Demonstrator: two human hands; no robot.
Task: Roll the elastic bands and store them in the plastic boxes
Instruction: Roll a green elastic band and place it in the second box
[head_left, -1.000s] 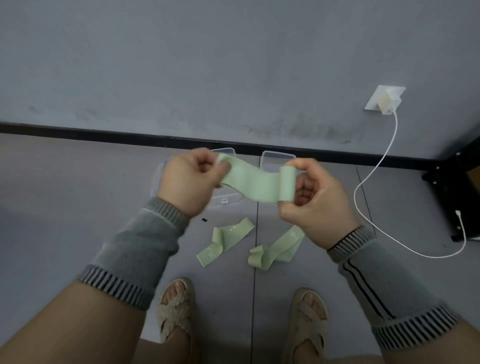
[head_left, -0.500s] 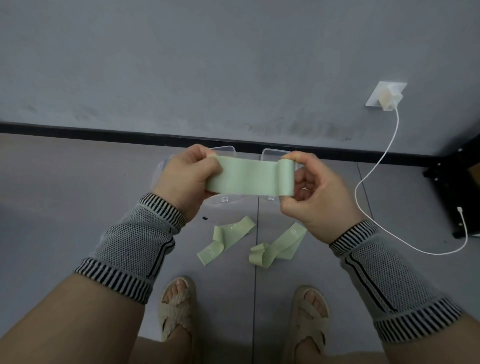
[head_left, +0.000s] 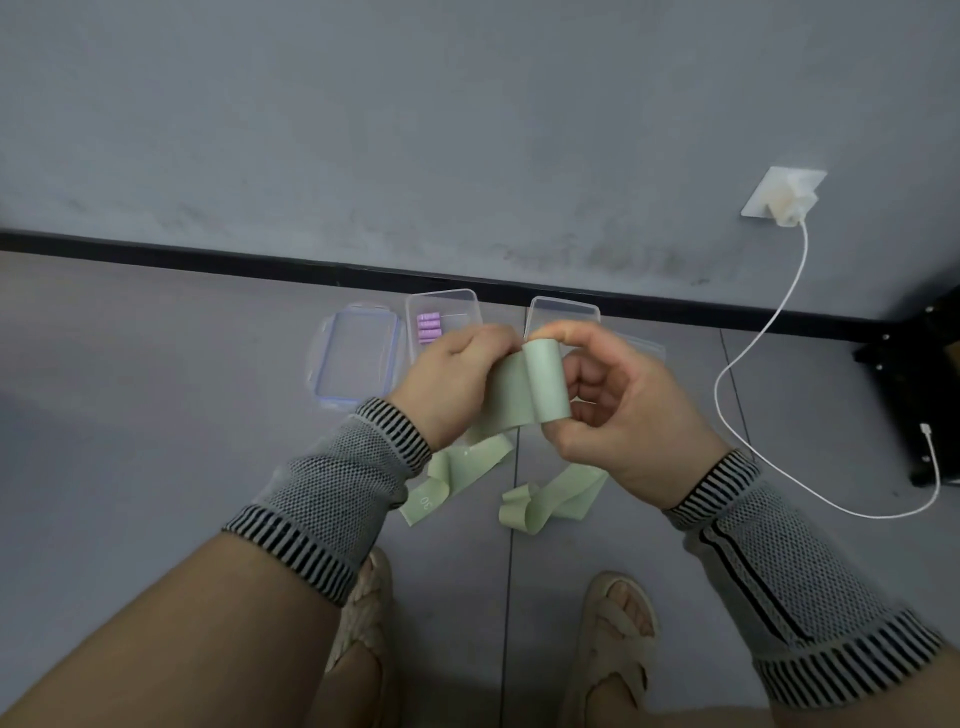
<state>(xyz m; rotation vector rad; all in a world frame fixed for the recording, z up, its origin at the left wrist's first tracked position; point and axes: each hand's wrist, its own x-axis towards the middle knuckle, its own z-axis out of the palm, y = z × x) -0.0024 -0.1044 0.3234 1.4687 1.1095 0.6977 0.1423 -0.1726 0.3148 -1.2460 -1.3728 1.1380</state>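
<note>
Elastic band, pale green and partly rolled, is held in the air between both hands. The right hand curls its thumb and fingers round the rolled end; the left hand grips the flat tail, fingers closed over it. Below them, two more green bands lie loose on the floor. Beyond the hands sit clear plastic boxes, one holding purple rolls, with a lid beside it.
</note>
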